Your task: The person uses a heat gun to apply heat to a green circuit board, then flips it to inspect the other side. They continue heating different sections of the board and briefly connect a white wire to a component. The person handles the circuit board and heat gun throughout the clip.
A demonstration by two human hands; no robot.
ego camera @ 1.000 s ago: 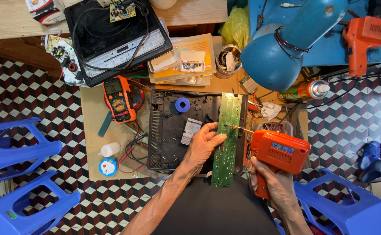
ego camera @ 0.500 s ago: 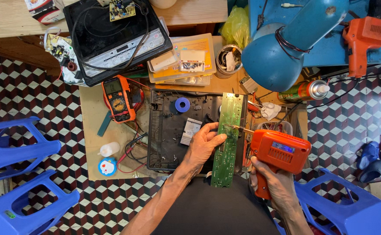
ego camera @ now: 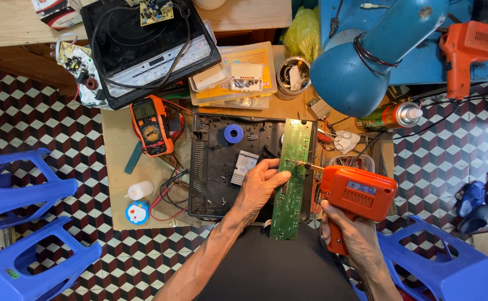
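The right hand was closed around the grip of an orange soldering gun, and its thin tip touched the long green circuit board near the board's middle. The left hand lay with its fingers curled on the left edge of the board, pressing it against the open black appliance housing on the worktop. In my judgement, the main danger was the hot tip: the left fingertips were just beside it, so a small slip of the gun could burn them or smear solder across nearby tracks. The board also overhung the near edge of the housing toward the person's lap, so a hard push could tip it. Room for moving was small. On the right, a clear plastic box and a spray can stood near the gun, and a blue lamp shade hung above. On the left, an orange multimeter with loose wires could catch a sleeve or cable.
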